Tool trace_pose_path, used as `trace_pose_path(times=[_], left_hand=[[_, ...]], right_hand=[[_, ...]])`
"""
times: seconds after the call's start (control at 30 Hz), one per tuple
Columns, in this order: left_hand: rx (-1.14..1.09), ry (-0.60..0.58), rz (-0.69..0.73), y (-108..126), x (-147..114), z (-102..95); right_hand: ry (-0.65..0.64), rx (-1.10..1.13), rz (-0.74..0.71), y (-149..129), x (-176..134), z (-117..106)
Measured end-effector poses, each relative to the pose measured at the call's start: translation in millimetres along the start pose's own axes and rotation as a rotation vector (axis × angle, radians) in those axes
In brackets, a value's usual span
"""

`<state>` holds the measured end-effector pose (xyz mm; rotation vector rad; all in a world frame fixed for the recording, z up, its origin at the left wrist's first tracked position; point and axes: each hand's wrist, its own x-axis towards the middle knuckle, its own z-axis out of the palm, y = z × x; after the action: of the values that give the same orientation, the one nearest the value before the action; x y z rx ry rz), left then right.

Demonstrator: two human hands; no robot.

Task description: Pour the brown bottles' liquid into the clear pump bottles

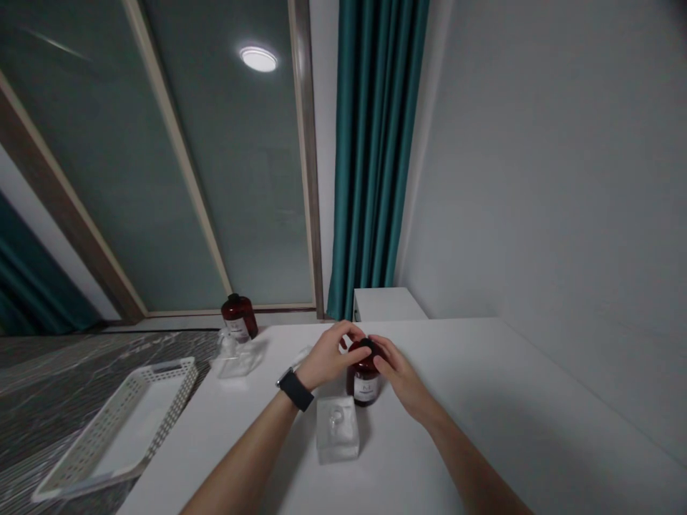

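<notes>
A dark reddish-brown bottle with a white label stands upright on the white table. Its black cap is between the thumb and fingers of my left hand, which wears a dark wristwatch. My right hand curls round the bottle's right shoulder, fingertips against it. Just in front of the bottle sits a clear, box-shaped item with a round knob-like part on top; its exact kind is unclear. Something pale behind my left wrist is mostly hidden.
A second reddish-brown bottle stands at the table's far left corner, beside another clear item. Lower, to the left, lies a white perforated basket. Behind the table are a white cabinet and a teal curtain; a wall rises at right.
</notes>
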<state>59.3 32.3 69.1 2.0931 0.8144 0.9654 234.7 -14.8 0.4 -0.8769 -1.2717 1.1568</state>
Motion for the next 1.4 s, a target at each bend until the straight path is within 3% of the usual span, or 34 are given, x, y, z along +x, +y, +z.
trace_pose_path(times=[0.27, 0.47, 0.57, 0.7, 0.83, 1.07, 1.4], left_hand=[[-0.095, -0.126, 0.048, -3, 2, -8.4], [-0.031, 0.056, -0.032, -3, 0, 10.0], [-0.019, 0.106, -0.004, -7, 1, 15.6], [-0.104, 0.005, 0.08, -11, 2, 7.3], [-0.114, -0.093, 0.068, -7, 0, 1.2], [-0.034, 0.087, 0.001, -4, 0, 13.8], [-0.162, -0.086, 0.038, -17, -1, 1.3]], right_hand=[[-0.039, -0.013, -0.04, -2, 2, -1], [-0.052, 0.032, -0.02, 1, 3, -3], [-0.066, 0.04, -0.027, 1, 3, -4], [-0.09, 0.038, -0.051, 3, 5, -8], [-0.107, 0.037, -0.048, 4, 6, -10], [-0.141, 0.048, -0.053, 5, 6, -12], [-0.131, 0.073, -0.004, -2, 3, -12]])
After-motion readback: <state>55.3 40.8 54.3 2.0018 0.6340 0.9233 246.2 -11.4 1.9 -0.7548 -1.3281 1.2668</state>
